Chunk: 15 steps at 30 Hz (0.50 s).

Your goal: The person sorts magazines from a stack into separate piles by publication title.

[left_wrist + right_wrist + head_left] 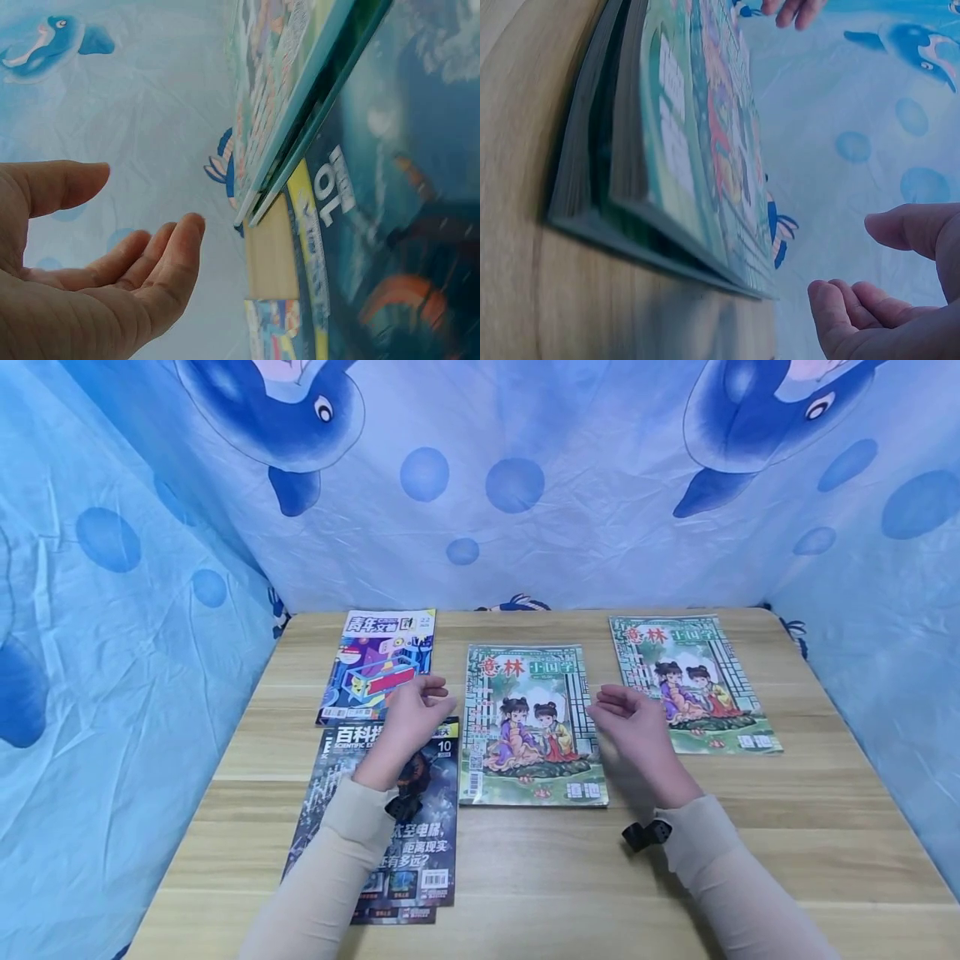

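A green-bordered magazine with two cartoon children on its cover lies mid-table, between my hands. The right wrist view shows it as the upper of two thick layers, with a gap between them at the edge. My left hand hovers left of it, above the dark science magazines, thumb and fingers apart around nothing. On the other side, my right hand is held with loosely bent fingers and an empty grasp. Both wrist views show space between each hand and the magazine's edges.
At right lies a matching green magazine, partly behind my right hand. A colourful youth magazine lies back left. Overlapping dark science magazines are in front of it, partly under my left forearm. Blue dolphin-print cloth surrounds the wooden table.
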Each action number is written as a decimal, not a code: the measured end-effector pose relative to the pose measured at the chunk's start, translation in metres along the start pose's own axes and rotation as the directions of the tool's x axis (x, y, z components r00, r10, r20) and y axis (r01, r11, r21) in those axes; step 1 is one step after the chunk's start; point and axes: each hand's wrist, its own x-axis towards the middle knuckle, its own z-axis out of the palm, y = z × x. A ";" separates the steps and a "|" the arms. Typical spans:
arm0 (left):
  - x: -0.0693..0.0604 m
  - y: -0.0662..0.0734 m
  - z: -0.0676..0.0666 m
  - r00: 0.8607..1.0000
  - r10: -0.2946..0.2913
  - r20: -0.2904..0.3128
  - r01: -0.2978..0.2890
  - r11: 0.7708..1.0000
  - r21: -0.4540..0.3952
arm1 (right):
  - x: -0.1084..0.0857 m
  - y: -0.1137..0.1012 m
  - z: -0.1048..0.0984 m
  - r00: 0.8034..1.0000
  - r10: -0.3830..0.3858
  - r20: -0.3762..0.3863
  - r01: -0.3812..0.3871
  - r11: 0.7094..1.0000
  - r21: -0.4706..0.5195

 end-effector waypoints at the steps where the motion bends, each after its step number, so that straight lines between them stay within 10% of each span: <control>1: 0.000 -0.001 0.001 1.000 -0.006 0.000 0.005 1.000 -0.017 | 0.000 0.000 -0.001 1.000 0.002 0.000 -0.002 1.000 0.001; 15: -0.004 -0.008 0.013 0.997 -0.079 0.002 0.079 0.992 -0.095 | 0.006 0.007 -0.011 0.999 0.045 -0.031 -0.046 0.998 -0.043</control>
